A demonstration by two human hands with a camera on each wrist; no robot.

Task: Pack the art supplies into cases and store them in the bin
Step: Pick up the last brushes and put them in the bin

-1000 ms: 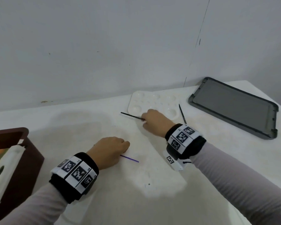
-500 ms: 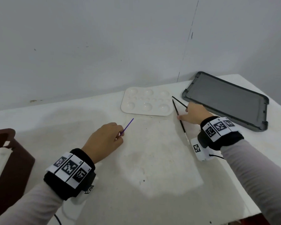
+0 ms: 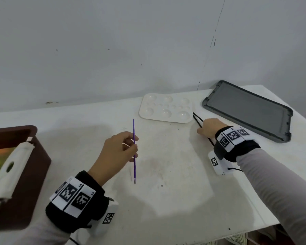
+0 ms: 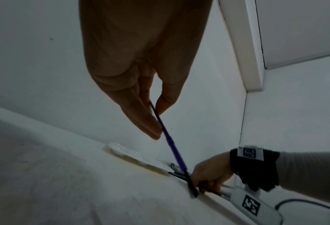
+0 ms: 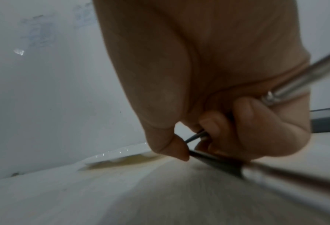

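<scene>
The left hand has lifted clear of the bench since half a second ago; then its fingers sat low with the purple brush slanting toward the palette, and now the brush stands close to upright in the head view, its dark tip pointing down. The grip is a pinch: thumb and fingertips close on the shaft partway along, the other fingers loosely curled.

The right hand has barely shifted and stays low on the bench beside the palette's near right corner. Its fingers are curled round two black brushes, one with its metal ferrule crossing the palm, the other pressed by the thumb tip against the bench.

The white palette lies at the back as before, the dark grey tray to its right. A brown bin holding a white case sits at the left edge.
</scene>
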